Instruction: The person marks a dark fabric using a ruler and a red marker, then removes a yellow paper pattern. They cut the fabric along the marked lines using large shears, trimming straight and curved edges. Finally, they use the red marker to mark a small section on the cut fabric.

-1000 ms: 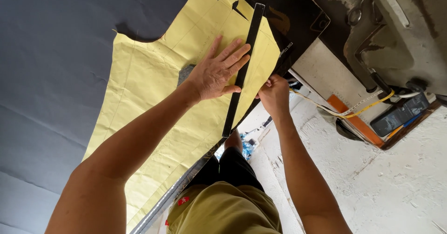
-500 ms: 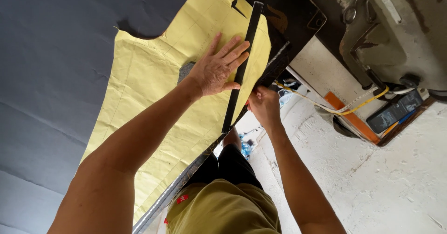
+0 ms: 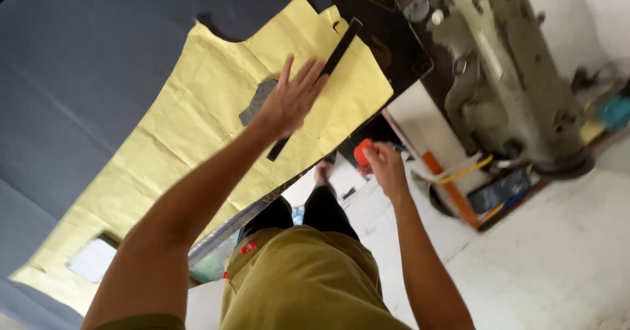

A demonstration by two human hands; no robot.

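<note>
left hand (image 3: 292, 103): It still lies flat, fingers spread wide, pressing the yellow paper pattern (image 3: 197, 139) and the black ruler (image 3: 315, 84) down. It grips nothing.
right hand (image 3: 384, 166): It has left the ruler's edge and pulled back off the table. Now it sits in the middle right of the frame, curled around a small orange thing (image 3: 362, 151). I cannot tell what that thing is.
what that means: The marking along the ruler looks paused, I think. Only one hand holds the paper flat now.
pattern place: It lies on the dark blue cloth (image 3: 79, 74), from the top middle down to the lower left.
edges: The pattern's right side sits near the table edge (image 3: 262, 205).
open room: Lots of blue cloth is free in the upper left. The old sewing machine (image 3: 505, 74) crowds the upper right. The pale floor (image 3: 558, 251) is open lower right.
</note>
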